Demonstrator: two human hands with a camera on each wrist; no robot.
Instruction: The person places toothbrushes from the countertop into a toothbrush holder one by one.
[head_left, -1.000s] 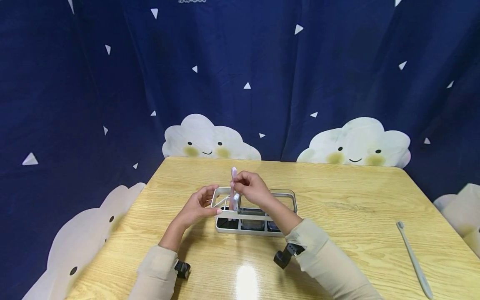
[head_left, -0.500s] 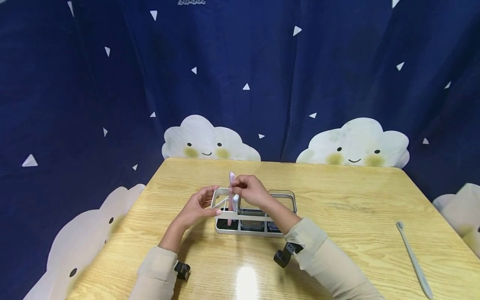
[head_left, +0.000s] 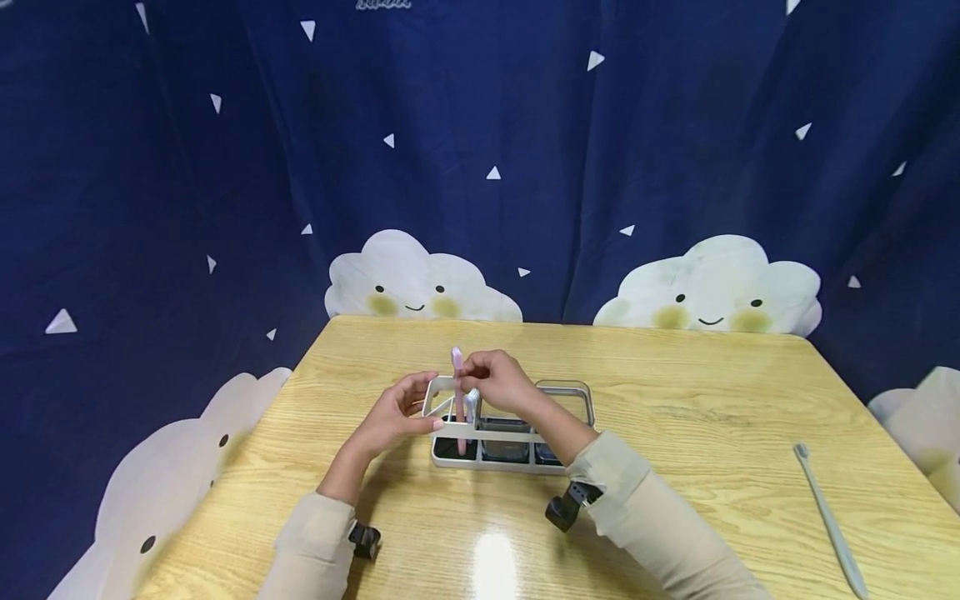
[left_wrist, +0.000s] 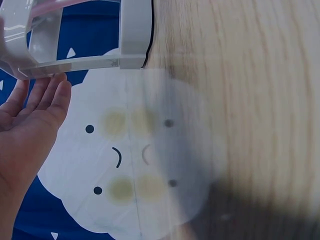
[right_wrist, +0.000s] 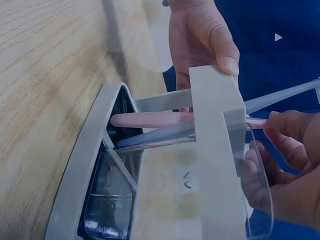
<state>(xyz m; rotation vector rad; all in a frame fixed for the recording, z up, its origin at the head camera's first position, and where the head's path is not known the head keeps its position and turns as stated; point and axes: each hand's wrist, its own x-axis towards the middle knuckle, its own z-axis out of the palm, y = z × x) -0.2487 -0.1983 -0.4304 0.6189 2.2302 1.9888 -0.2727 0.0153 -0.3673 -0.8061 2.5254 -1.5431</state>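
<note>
A white toothbrush holder (head_left: 501, 436) with a black-lined base stands on the table. My left hand (head_left: 396, 412) grips its left end, thumb on the front rail and fingers behind. With thumb and fingertips, my right hand (head_left: 501, 382) pinches a pink toothbrush (right_wrist: 150, 119) near its head. That brush stands nearly upright in the left compartment, and its handle end reaches down to the dark base. Beside it in the same compartment is a pale blue toothbrush (right_wrist: 165, 133). The left wrist view shows the left fingers (left_wrist: 60, 97) at the holder's upper frame.
Clear cups sit in the holder's other compartments, one in the middle (head_left: 504, 451) and one partly behind the right forearm. A grey toothbrush (head_left: 828, 521) lies on the wooden table (head_left: 705, 400) at the far right. A dark blue curtain (head_left: 562, 167) hangs behind the table.
The pink toothbrush has moved down and slightly left inside the left compartment, its head now lower. My right hand moved with it. The left hand and holder have stayed in place.
</note>
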